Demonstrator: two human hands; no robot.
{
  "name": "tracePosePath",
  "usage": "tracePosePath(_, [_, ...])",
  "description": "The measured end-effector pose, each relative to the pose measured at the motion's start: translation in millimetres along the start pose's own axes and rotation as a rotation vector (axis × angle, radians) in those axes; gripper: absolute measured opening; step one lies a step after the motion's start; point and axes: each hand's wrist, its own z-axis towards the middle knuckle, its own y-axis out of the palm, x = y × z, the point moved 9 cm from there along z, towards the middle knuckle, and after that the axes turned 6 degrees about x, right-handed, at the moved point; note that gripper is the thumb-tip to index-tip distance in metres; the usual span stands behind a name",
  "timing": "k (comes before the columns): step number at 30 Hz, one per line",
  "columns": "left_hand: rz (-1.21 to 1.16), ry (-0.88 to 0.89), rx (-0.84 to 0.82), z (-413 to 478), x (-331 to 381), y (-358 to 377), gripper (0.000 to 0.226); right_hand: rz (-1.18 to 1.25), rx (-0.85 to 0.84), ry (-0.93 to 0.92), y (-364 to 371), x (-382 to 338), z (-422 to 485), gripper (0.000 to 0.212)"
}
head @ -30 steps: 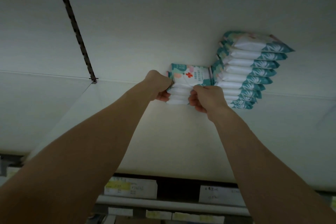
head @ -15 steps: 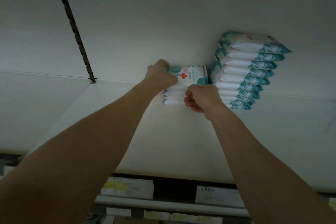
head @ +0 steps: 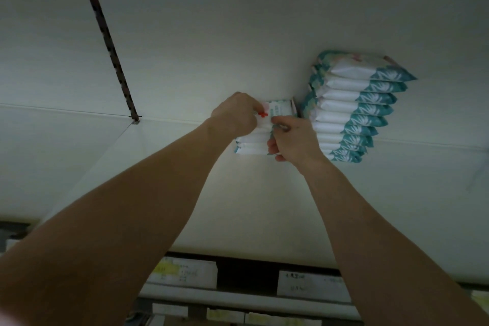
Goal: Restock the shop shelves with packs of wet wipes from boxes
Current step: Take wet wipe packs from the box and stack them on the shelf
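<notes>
A short stack of white and teal wet wipe packs [head: 251, 144] lies on the white shelf [head: 238, 201] against its back wall. Its top pack [head: 280, 108] bears a red cross. My left hand [head: 235, 114] rests on the top pack's left end, fingers curled over it. My right hand [head: 293, 140] grips the stack's right side. Directly to the right stands a taller stack of the same wipes [head: 352, 106], several packs high, leaning slightly to the right.
A perforated metal upright [head: 111, 47] runs up the back wall at left. Price labels [head: 182, 272] hang on the shelf's front rail, with another label [head: 309, 286] to the right. Bare shelf surface stretches left of the short stack.
My left hand has climbed from the stack's left side onto the top pack, covering part of it. The short stack has been pushed back toward the wall, next to the tall stack.
</notes>
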Motion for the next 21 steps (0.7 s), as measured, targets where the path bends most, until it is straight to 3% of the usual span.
tracePosePath(4, [0.050,-0.033,0.023,-3.8,2.0,-1.9,0.040,-0.050,-0.068,0.027,0.9,-5.6,-0.8,0.033])
tracePosePath(9, [-0.051,-0.150,0.159,-10.8,-5.0,-18.2,0.041,0.092,-0.051,0.067,-3.3,-17.7,-6.3,0.030])
tracePosePath(13, [-0.486,-0.394,0.335,-44.1,-35.6,-34.2,0.039,0.265,-0.008,0.003,3.5,-40.9,-24.9,0.018])
tracePosePath(16, [-0.837,-0.614,0.414,-88.7,-66.3,-33.6,0.040,0.334,-0.080,-0.071,29.5,-57.2,-58.5,0.019])
tracePosePath(21, [-1.058,-0.786,0.595,-174.7,-116.0,-56.6,0.032,0.374,-0.281,-0.049,88.7,-62.6,-121.6,0.018])
